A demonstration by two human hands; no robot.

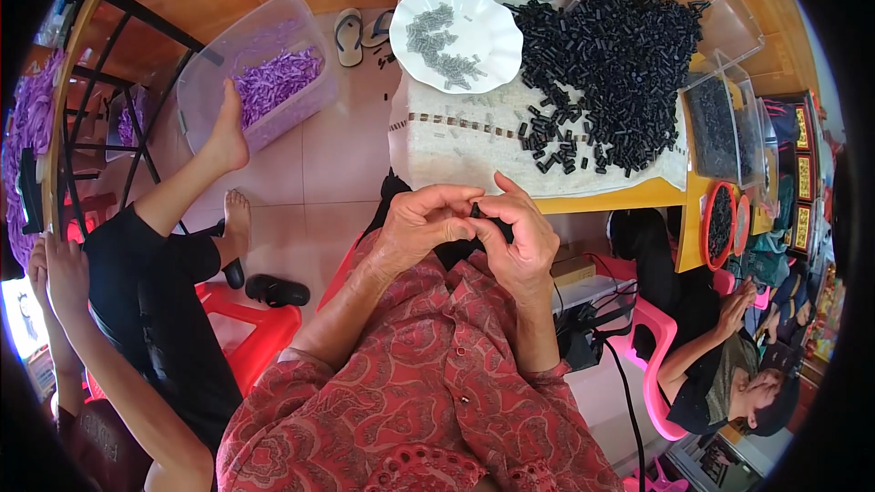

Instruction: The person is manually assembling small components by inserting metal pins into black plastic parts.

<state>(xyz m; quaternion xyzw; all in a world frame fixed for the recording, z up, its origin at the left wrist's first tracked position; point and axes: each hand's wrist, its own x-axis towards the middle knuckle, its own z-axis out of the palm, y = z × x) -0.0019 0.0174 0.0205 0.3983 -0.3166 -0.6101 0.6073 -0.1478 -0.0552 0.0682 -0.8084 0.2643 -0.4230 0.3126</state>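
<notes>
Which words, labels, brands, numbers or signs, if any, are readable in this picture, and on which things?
None can be read with certainty.
Dark shirt at lower left: faint marks, too blurred.
Red-and-gold panels at far right: too small to tell whether they bear writing.
Black pieces and white plate: no writing visible.

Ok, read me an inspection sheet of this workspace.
Surface: pale cloth over a yellow table.
Job's things: small dark piece; heap of black pieces, partly on the cloth; clear pieces on white plate.
Clutter: slippers and black shoe on the floor.
Grip: left hand and right hand together pinch the small dark piece.
Cables: black cord at right.
Surroundings: one person at left, another at right; purple pieces in a clear bin.
</notes>
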